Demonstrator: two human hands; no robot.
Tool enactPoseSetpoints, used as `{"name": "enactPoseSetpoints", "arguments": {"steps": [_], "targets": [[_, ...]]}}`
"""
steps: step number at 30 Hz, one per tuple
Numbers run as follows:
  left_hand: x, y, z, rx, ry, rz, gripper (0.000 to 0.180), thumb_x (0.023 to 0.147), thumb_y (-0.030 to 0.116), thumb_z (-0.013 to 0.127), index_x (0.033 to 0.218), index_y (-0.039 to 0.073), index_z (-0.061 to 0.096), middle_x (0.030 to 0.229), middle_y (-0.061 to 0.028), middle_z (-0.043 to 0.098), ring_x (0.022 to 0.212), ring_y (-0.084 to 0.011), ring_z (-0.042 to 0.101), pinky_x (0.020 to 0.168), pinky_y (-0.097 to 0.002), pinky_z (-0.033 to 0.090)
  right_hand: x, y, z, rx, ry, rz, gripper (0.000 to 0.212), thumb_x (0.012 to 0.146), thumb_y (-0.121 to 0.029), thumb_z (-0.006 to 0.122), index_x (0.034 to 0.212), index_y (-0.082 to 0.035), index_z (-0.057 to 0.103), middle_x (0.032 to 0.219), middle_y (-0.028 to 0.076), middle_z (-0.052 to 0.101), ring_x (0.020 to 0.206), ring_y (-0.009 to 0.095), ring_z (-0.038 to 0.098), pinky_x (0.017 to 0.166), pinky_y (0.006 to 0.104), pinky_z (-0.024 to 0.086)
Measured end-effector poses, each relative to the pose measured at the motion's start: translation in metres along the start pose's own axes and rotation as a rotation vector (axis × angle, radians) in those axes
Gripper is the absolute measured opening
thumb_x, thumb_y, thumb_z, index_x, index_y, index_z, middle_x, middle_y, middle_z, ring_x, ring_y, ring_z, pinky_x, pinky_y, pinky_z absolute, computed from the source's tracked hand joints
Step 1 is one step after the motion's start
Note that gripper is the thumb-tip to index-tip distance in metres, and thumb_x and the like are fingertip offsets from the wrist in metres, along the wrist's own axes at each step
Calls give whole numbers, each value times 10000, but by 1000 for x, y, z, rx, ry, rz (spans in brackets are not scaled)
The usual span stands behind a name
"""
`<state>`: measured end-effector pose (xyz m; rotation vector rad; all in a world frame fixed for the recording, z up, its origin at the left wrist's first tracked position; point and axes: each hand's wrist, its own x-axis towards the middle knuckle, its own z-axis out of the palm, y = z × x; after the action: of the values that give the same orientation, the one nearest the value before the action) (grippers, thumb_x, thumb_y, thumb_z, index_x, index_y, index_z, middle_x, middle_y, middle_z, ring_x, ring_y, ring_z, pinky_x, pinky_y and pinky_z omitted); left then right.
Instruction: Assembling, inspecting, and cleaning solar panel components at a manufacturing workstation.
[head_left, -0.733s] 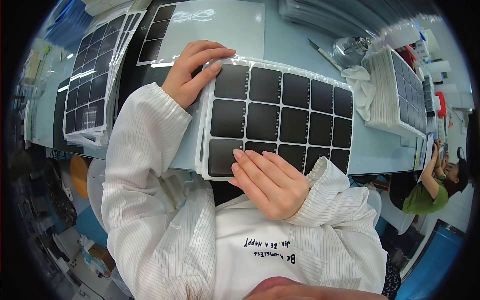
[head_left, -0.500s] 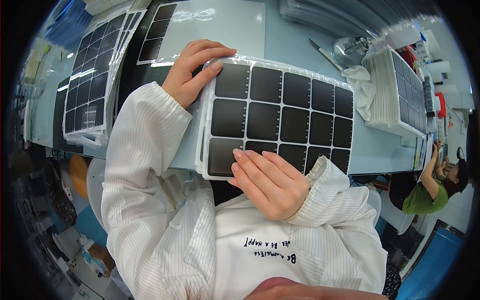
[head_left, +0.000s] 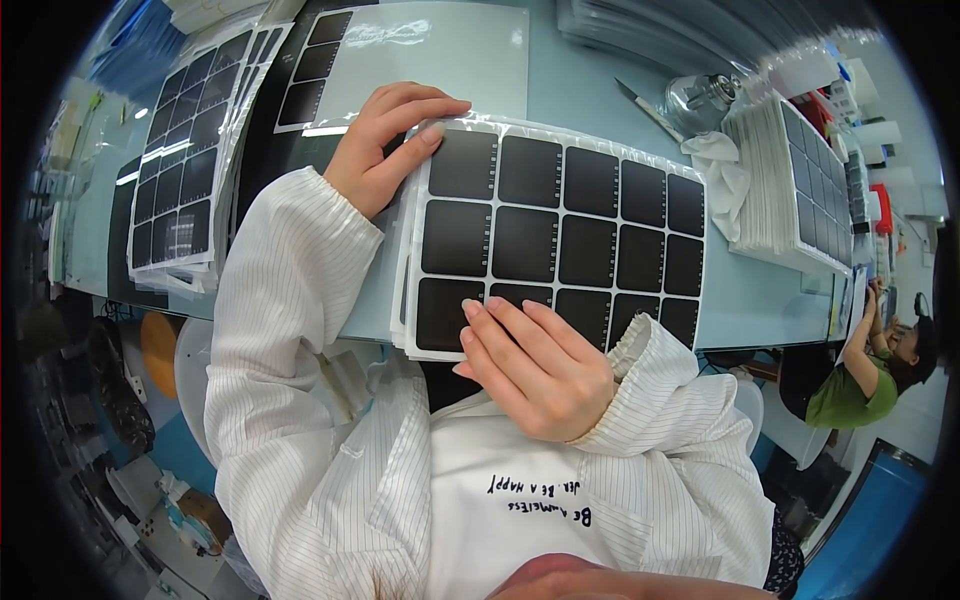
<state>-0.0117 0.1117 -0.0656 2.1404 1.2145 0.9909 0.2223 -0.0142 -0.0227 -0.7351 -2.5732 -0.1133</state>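
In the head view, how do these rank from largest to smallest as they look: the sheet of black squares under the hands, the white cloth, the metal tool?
1. Sheet of black squares, clearly largest.
2. White cloth.
3. Metal tool, thinnest, though it lies farther away.

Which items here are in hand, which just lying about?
In hand: stack of sheets with black squares, left hand at its far corner, right hand flat on its near edge.
Lying about: white cloth, side stack, left sheets, blade tool.
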Motion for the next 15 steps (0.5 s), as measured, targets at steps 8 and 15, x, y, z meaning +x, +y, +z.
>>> {"name": "enactPoseSetpoints", "arguments": {"steps": [8,15], "targets": [[-2,6,-1,15,1,-31,292,880,124,488,1145,102,610,1166,-102,536,1160,-256,443,980,-355,373,-28,49,-72,320,-3,254,280,716,-54,704,980,20,645,1030,173,641,897,281,642,736,348,530],[-1,9,-5,29,67,-87,305,883,157,500,1167,96,593,1195,-111,525,1170,-273,447,988,-367,370,-90,112,-77,328,136,949,439,684,-21,742,1095,7,591,818,60,580,661,125,543,577,207,436]]}}
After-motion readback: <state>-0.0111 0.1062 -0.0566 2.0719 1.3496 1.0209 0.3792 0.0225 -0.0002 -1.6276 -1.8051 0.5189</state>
